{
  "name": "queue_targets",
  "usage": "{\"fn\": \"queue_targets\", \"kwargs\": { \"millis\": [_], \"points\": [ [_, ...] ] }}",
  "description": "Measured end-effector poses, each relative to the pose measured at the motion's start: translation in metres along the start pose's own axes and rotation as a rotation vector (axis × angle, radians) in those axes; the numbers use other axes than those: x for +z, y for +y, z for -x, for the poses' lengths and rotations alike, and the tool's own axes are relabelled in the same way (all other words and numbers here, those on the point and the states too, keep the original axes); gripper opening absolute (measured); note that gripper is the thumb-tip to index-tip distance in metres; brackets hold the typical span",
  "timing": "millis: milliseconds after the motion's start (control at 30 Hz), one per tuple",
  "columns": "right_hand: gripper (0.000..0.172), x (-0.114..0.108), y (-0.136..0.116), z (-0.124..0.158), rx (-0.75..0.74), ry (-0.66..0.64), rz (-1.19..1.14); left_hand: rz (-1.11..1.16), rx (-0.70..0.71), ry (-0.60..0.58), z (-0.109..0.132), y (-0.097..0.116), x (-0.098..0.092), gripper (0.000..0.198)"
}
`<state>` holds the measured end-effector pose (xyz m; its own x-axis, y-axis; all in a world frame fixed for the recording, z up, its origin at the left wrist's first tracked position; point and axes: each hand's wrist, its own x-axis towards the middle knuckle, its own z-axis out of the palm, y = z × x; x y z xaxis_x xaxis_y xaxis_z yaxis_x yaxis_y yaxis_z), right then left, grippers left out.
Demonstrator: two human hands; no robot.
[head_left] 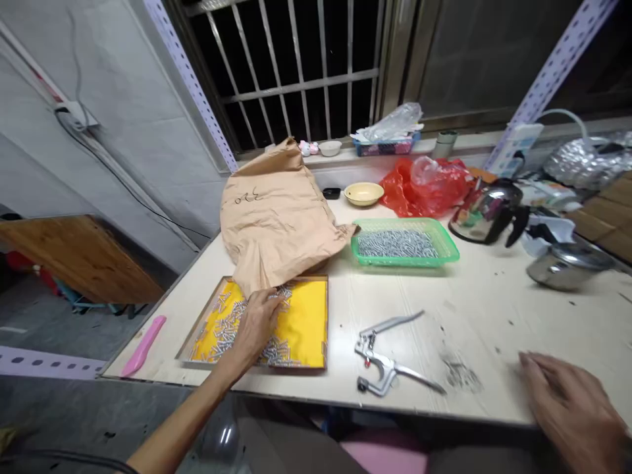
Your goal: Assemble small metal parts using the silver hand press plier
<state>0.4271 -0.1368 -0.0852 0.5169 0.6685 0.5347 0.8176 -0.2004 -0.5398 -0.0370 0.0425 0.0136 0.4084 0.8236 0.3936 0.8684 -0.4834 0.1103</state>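
My left hand [257,321] reaches over a shallow tray [326,324] with a yellow bottom, its fingers stretched out across small metal pieces [227,329] heaped there. They look like short screws or pins. A large brown paper bag [276,210] lies behind, its narrow end just above the hand. At the table's right front edge, my right hand [573,401] is slightly blurred, with fingers curled towards the thumb; what they hold, if anything, is hidden. Between the hands lie metal hand pliers [390,368] with their handles spread.
A green basket [447,247] of similar metal pieces stands behind the pliers. A pink handle-shaped object [144,345] lies at left. Red plastic bags [419,187], a yellow bowl [364,193], a kettle [486,210] and a metal pot [567,266] line the back and right.
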Motion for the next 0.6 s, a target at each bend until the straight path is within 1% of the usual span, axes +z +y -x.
{"fn": "queue_targets", "kwargs": {
  "millis": [33,100,167,233,300,367,467,533,600],
  "points": [
    [0.015,0.002,-0.003,-0.005,-0.061,0.048,0.023,0.007,0.005,0.029,0.003,0.009,-0.003,0.027],
    [0.018,0.003,-0.006,-0.013,-0.147,0.099,0.041,0.039,0.027,0.09,0.012,0.033,-0.009,0.025],
    [0.022,0.002,-0.005,-0.017,-0.166,0.082,0.057,0.069,0.079,0.117,0.026,0.06,-0.011,0.025],
    [0.024,0.0,-0.004,-0.018,-0.162,0.063,0.08,0.072,0.165,0.085,0.04,0.085,-0.007,0.027],
    [0.024,-0.002,-0.004,-0.018,-0.153,0.072,0.08,0.055,0.236,0.038,0.053,0.103,0.005,0.034],
    [0.024,-0.002,-0.005,-0.017,-0.152,0.083,0.073,0.029,0.251,0.012,0.06,0.113,0.02,0.043],
    [0.023,-0.002,-0.006,-0.018,-0.162,0.104,0.057,-0.01,0.199,0.052,0.064,0.117,0.039,0.053],
    [0.022,-0.002,-0.006,-0.018,-0.165,0.121,0.042,-0.022,0.169,0.103,0.063,0.117,0.046,0.056],
    [0.021,-0.001,-0.007,-0.018,-0.159,0.131,0.032,-0.024,0.159,0.14,0.063,0.116,0.048,0.055]
  ]
}}
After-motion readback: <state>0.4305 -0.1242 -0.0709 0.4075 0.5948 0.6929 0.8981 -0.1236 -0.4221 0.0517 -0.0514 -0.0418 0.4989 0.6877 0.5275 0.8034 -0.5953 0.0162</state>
